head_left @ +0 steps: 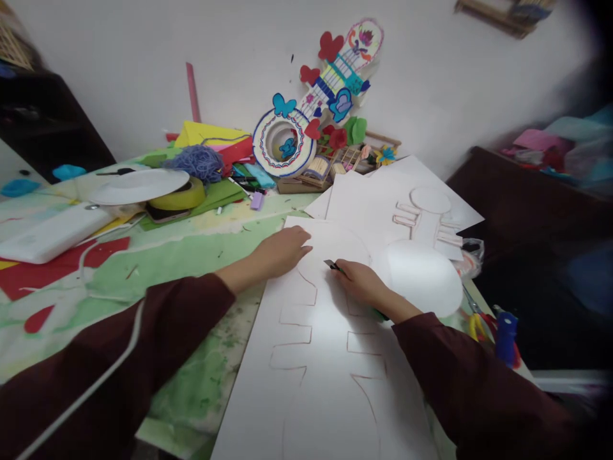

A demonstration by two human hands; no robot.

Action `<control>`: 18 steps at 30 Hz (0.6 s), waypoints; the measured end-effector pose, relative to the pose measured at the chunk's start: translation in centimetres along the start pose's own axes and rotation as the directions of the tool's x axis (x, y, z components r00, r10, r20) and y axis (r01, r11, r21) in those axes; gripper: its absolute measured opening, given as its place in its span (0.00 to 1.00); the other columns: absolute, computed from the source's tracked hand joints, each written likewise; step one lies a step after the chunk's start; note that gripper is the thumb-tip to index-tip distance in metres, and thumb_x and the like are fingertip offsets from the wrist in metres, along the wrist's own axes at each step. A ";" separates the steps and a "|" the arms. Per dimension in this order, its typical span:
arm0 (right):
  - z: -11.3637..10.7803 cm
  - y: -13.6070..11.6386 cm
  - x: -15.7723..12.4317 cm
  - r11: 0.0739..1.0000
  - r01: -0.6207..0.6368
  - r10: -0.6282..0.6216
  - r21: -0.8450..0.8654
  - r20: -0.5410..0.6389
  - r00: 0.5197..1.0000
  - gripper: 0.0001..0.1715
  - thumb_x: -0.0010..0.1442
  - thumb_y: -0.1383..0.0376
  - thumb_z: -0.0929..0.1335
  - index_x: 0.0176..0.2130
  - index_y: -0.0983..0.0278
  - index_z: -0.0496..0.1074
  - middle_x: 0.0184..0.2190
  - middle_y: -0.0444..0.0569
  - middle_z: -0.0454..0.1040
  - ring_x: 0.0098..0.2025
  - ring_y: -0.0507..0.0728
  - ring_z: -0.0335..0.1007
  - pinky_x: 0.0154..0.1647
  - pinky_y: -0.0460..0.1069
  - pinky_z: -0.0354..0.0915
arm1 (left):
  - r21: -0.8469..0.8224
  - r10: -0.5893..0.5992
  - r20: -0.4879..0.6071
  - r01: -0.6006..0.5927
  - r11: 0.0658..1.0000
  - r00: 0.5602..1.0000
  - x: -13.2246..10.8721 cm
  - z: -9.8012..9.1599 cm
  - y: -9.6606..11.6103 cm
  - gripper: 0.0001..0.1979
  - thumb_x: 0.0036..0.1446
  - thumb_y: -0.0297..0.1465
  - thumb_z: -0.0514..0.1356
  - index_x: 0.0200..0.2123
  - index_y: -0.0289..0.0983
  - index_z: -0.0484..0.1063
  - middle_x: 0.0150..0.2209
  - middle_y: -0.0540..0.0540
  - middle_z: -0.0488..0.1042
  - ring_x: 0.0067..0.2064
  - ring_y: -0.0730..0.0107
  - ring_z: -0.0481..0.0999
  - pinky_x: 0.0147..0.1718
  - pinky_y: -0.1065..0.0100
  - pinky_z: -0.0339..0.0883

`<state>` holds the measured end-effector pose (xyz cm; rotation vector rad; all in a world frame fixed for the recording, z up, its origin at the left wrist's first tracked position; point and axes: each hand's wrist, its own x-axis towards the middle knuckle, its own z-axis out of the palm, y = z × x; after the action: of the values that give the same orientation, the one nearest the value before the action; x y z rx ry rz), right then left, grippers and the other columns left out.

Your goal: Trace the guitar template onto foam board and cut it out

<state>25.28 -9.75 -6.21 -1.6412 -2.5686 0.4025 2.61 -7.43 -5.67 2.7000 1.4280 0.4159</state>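
Observation:
A long white sheet [330,358] with a guitar-like outline drawn in thin brown lines lies on the table in front of me. My left hand [288,250] rests on its upper left edge, fingers apart and holding nothing. My right hand [360,281] is closed around a utility knife [331,264] with a green handle, mostly hidden by the palm. Its short blade points left, over the upper part of the sheet. To the right of my right hand is a white rounded piece [424,278].
A decorated paper guitar [285,142] leans on the wall behind. More drawn sheets [373,198] lie at the back right, scissors [476,326] and a blue object [506,337] at the right edge. Blue yarn [197,163], a white plate [138,186] and a white device [55,233] are at the left.

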 end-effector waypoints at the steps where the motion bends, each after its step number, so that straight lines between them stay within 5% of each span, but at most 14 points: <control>1: 0.2 0.0 0.0 1.000 0.001 -0.001 -0.010 0.002 1.000 0.12 0.64 0.60 0.56 0.33 0.63 0.62 0.28 0.48 0.69 0.29 0.53 0.60 0.27 0.47 0.48 | -0.006 0.044 -0.009 -0.044 0.999 0.999 1.2 1.2 -0.4 0.22 0.64 0.37 0.44 0.56 0.33 0.62 0.58 0.38 0.65 0.59 0.60 0.62 0.56 0.62 0.54; 7: 0.0 -0.1 0.0 0.999 -0.018 0.020 -0.037 0.038 0.999 0.12 0.64 0.61 0.56 0.32 0.63 0.60 0.28 0.48 0.69 0.28 0.53 0.59 0.27 0.47 0.48 | -0.004 0.072 0.057 -0.072 0.997 0.996 2.8 6.5 -2.8 0.25 0.66 0.39 0.40 0.63 0.38 0.54 0.66 0.39 0.50 0.65 0.57 0.50 0.60 0.54 0.45; 18: -1.1 -5.4 1.4 0.994 0.048 -0.030 -0.103 0.171 0.985 0.12 0.64 0.61 0.55 0.35 0.63 0.62 0.27 0.49 0.70 0.26 0.52 0.59 0.24 0.47 0.46 | 0.053 0.099 0.048 -0.101 0.993 0.994 3.0 6.8 -3.2 0.24 0.66 0.37 0.41 0.63 0.38 0.53 0.66 0.40 0.51 0.65 0.60 0.50 0.60 0.56 0.45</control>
<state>20.10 -10.43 -3.87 -1.6536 -2.7867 0.4259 3.43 -2.68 -12.13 2.8141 1.3158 0.3230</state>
